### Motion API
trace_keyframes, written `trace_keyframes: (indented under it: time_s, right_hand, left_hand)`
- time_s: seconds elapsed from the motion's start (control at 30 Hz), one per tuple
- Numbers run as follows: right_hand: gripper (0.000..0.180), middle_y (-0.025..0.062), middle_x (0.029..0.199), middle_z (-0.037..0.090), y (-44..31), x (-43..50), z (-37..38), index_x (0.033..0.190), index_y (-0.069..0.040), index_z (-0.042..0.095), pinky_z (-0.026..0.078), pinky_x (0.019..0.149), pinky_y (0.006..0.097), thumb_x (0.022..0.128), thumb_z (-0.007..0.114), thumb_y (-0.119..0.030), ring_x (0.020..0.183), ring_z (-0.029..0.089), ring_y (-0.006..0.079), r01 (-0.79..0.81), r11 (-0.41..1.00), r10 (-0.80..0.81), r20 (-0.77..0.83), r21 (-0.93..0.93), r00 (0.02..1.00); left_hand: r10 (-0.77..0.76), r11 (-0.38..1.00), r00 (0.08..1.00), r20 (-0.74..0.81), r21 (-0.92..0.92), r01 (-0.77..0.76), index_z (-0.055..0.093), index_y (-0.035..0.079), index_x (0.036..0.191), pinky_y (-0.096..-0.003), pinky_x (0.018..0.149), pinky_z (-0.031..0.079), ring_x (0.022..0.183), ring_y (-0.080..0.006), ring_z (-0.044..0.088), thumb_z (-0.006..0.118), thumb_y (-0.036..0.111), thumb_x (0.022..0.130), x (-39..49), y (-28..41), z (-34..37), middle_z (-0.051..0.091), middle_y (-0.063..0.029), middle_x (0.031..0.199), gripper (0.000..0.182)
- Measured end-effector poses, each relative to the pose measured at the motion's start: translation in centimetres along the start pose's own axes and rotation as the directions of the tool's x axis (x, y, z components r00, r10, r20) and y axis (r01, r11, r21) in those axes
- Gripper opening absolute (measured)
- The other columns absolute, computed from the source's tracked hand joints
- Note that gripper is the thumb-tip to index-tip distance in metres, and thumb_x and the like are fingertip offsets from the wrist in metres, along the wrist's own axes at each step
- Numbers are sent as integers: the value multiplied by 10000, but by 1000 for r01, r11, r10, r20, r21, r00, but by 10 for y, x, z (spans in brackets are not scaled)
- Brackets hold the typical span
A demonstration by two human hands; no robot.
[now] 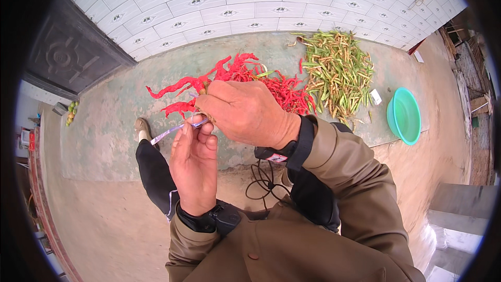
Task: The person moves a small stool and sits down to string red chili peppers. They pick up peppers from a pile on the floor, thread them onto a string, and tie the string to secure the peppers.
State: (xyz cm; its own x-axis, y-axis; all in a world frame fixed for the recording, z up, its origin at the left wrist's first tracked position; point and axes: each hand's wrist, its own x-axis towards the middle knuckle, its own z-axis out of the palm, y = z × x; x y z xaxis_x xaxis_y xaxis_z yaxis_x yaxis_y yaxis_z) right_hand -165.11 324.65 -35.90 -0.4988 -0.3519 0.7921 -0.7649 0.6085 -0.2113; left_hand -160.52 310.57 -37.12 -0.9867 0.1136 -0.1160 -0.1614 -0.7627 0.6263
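Note:
Before my chest, my left hand, palm up, pinches a thin purple-white plastic ribbon between thumb and fingers. The ribbon's tail trails down to the left. My right hand is closed just above it, gripping the stem ends of a bunch of red chili peppers, whose tips stick out to the left. The stems inside my right fist are mostly hidden. Past that hand, more red chilies lie heaped on the floor.
Green and yellowish bean pods are piled near the tiled wall. Right of them are a small white box and a turquoise plastic basin. A black cord hangs between my legs. A dark door stands left.

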Motion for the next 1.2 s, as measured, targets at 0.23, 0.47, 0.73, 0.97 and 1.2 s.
trace_keyframes:
  time_s: [0.23,0.47,0.73,0.97,1.2]
  right_hand:
    - [115,39,672,442,8,-11,17,719,-76,507,441,446,300,662,603,-105,571,550,180,-18,1000,19,68,-13,997]
    - [137,52,697,443,13,-12,25,697,-70,488,446,452,309,659,609,-123,569,552,179,5,1000,-5,65,1,998]
    - [142,60,719,464,16,-15,28,680,-63,473,455,458,313,629,598,-107,581,560,184,13,1000,-12,99,-10,995]
    - [95,79,710,522,16,-18,33,678,-41,553,482,483,333,640,583,-123,639,591,224,-9,1000,9,176,1,984]
    - [104,69,714,504,17,-22,36,694,-49,535,476,476,324,669,575,-141,602,584,207,-3,999,13,247,-43,969]
  left_hand:
    - [-148,980,989,-26,-141,143,508,-19,1019,-208,693,438,792,-104,514,433,124,923,16,-10,-18,538,-41,911,188]
    - [-175,948,981,-85,-283,145,496,-28,1053,-180,593,457,759,-97,535,450,83,913,25,-13,-40,548,-53,922,185]
    - [-260,925,947,-191,-332,187,517,-10,1008,-174,594,491,764,-95,573,492,73,891,28,-25,-51,578,-61,899,145]
    - [-120,991,943,-309,12,130,547,35,954,-181,594,463,724,-65,562,507,97,888,29,-32,-41,587,-14,874,99]
    - [78,898,977,-199,440,18,551,41,898,-186,614,436,671,-58,534,518,116,876,23,-34,-29,582,-10,796,85]
